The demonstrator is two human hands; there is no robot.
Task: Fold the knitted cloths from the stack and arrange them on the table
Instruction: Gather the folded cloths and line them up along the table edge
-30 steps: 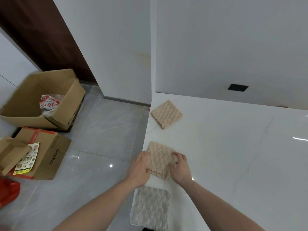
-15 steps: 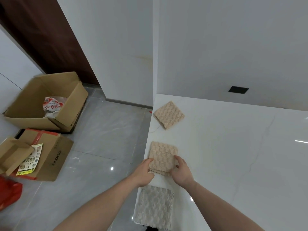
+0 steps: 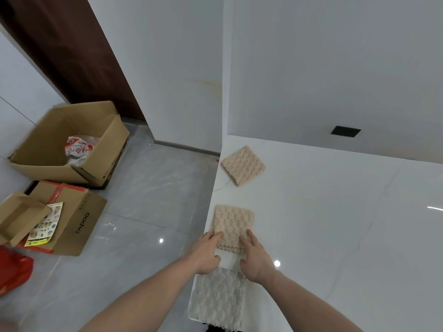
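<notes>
plainly "rapoo" on cardboard box [image 3: 72,219]

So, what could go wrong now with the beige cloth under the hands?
1. The folded beige cloth lies close to the left edge of the table; a push by the left hand or right hand may send it off.
2. The pale cloth lies at the near corner, so a forearm might drag it down.

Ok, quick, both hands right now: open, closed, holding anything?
Left hand: open, fingers resting on the beige folded cloth.
Right hand: open, fingers flat on the same cloth.
</notes>
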